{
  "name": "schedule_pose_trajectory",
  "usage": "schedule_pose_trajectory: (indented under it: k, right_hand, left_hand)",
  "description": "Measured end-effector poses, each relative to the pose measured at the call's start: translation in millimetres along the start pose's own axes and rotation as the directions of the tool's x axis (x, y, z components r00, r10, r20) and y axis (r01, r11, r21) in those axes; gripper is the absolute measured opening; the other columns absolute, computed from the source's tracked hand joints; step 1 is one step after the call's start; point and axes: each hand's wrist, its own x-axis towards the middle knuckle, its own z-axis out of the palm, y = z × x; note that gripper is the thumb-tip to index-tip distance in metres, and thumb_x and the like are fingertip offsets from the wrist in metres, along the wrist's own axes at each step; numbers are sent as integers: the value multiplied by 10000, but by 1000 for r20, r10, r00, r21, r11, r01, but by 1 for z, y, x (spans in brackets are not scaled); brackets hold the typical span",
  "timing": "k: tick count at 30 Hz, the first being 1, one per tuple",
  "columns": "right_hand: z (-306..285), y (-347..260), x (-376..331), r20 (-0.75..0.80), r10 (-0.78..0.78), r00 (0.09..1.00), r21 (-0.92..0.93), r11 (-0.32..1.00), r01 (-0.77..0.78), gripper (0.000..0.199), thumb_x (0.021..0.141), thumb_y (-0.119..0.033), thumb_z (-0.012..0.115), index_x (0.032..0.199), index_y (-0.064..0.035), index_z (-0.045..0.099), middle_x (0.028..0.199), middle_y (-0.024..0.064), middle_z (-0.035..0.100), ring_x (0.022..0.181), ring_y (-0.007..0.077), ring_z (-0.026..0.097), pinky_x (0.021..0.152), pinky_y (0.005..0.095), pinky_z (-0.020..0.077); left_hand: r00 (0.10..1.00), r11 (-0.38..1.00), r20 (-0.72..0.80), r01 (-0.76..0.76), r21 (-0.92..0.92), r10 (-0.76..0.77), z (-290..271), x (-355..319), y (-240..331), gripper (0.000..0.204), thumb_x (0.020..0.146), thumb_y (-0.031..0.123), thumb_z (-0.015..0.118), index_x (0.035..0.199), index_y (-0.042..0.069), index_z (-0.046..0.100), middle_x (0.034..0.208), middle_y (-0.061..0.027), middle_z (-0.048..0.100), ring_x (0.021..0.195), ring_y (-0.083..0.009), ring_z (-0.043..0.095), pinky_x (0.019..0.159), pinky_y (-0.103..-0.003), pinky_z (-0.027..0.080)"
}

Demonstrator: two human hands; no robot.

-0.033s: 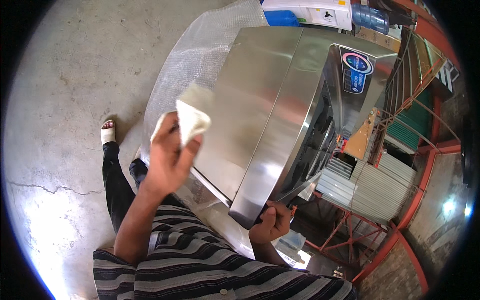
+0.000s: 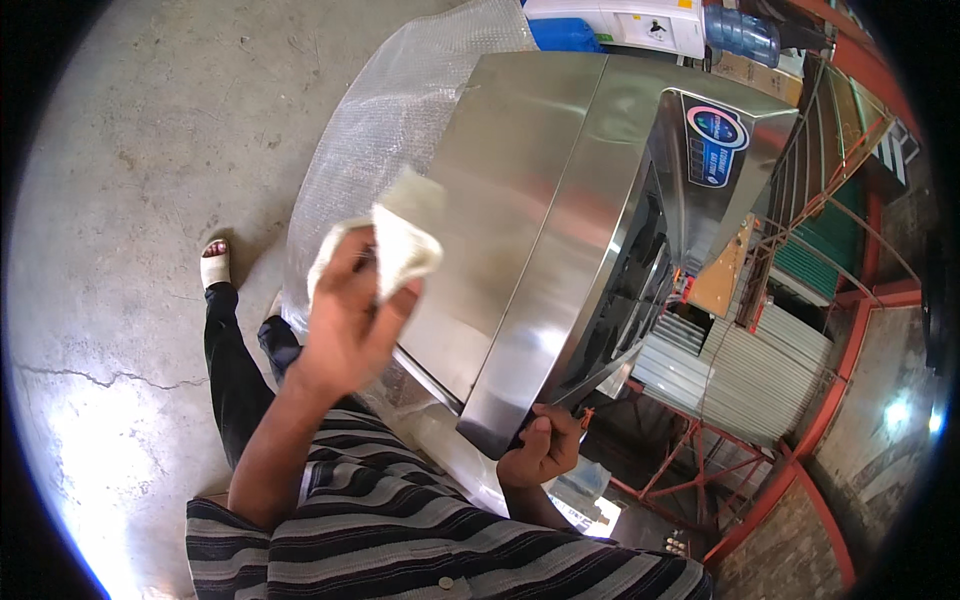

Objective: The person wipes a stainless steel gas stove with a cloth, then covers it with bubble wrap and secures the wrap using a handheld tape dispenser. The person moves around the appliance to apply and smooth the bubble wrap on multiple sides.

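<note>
From my end, the appliance [image 2: 570,230] looked smooth, glossy metal to me; the rag [image 2: 408,250] matt cloth, the bubble wrap [image 2: 365,135] shiny dimpled plastic, the floor [image 2: 130,190] worn concrete.

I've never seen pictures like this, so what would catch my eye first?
Probably the shiny steel box filling the middle, with a blue sticker at its upper right. At its left, the person's left hand holds a blurred white cloth; the curled right hand is at its lower corner.
</note>
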Motion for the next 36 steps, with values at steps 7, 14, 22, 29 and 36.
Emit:
schedule_pose_trajectory:
  k: [7,14,22,29,36]
  right_hand:
    - [0,5,9,65,27,997,-123,992,-19,243,1004,-196,578,980,43,617,705,24,530,567,54,393,554,231,308]
    - [1,11,-3,57,17,998,-92,996,-12,210,984,-164,536,972,33,607,700,26,503,572,59,383,541,245,283]
    - [3,18,-3,-17,-103,995,-120,988,100,217,966,-159,568,997,49,620,633,136,588,498,172,501,480,298,371]
    - [1,6,5,113,-100,989,-206,971,122,232,956,-162,559,1021,58,595,737,135,579,580,172,498,543,299,386]
    - [-4,13,-2,122,-52,991,-127,990,68,265,959,-179,536,1029,73,576,800,149,588,647,172,503,617,288,396]
  left_hand:
    - [1000,993,-12,6,115,-4,56,25,13,376,777,92,760,1147,37,720,1047,-99,607,891,-291,666,737,-397,563]
    - [993,992,36,111,56,-113,79,73,17,253,847,59,716,1085,-26,715,964,-155,629,786,-314,681,697,-387,548]
    - [969,988,230,52,146,-85,89,104,12,377,905,226,698,1225,26,704,928,-94,623,739,-292,673,652,-414,562]
    - [945,991,315,57,123,-94,85,121,12,253,915,214,695,1079,24,724,946,-103,635,776,-300,685,677,-421,560]
    - [973,993,226,-69,91,47,93,179,-1,247,949,205,692,910,-37,661,902,-176,627,707,-380,654,649,-450,526]
